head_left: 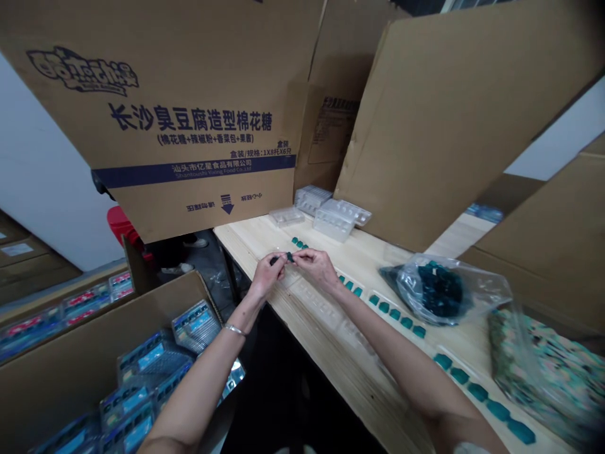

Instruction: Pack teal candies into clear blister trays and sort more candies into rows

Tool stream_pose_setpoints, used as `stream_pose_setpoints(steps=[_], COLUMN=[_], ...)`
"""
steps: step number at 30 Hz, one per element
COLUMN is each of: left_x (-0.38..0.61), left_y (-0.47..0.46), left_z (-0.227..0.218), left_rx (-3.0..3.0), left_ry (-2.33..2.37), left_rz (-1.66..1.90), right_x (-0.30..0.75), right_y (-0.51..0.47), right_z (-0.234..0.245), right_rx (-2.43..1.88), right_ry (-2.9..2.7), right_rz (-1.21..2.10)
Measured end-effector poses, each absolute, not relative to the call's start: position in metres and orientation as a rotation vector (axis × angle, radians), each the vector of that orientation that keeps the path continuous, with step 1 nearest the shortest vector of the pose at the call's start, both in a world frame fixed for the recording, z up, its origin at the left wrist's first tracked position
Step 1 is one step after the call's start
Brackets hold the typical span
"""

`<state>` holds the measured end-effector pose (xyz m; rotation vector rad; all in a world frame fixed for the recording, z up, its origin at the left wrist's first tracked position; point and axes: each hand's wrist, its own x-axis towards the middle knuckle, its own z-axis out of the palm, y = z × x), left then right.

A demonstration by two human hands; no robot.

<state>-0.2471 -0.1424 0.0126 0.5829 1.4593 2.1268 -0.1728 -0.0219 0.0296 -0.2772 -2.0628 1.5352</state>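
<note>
Dark teal lump [287, 257], looking light and soft, is being pinched between the fingertips of the left hand [267, 275] and right hand [316, 267] over the wooden worktop's near edge [239, 258].

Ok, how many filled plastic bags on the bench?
2: a bag of dark teal pieces mid-frame right, and a bag of speckled multicoloured pieces at the right edge. The cardboard may hide more.

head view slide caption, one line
Left hand and right hand pinch a small teal piece over a wooden workbench
</note>
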Motion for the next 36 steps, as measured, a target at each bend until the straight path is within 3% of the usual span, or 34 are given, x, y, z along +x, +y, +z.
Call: stream_pose_setpoints(steps=[4,9,13,19,24,30,36], left_x=[-0.245,-0.243,-0.242,-0.244,-0.246,-0.251,-0.255], left_y=[-0.143,-0.141,-0.139,-0.138,-0.136,-0.134,-0.137], left_z=[0.016,0.015,0.014,0.015,0.009,0.004,0.001], left_rx=[0.599,0.633,0.63,0.705,0.66,0.669,0.696], left_ry=[1.43,1.572,1.867,1.874,1.839,1.964,2.143], left_rz=[2.129,2.106,2.131,2.166,2.05,2.008,2.031], right_x=[-0.173,-0.173,-0.171,-0.175,-0.177,-0.177,-0.183], right_y=[-0.02,-0.023,-0.028,-0.032,-0.032,-0.033,-0.035], right_z=[0.024,0.024,0.029,0.022,0.017,0.018,0.018], right_rx=[-0.138,-0.297,-0.262,-0.145,-0.253,-0.138,-0.269], right_ry=[-2.127,-2.132,-2.19,-2.305,-2.271,-2.338,-2.222], right_rz=[1.283,1.244,0.962,0.675,0.793,0.666,1.151])
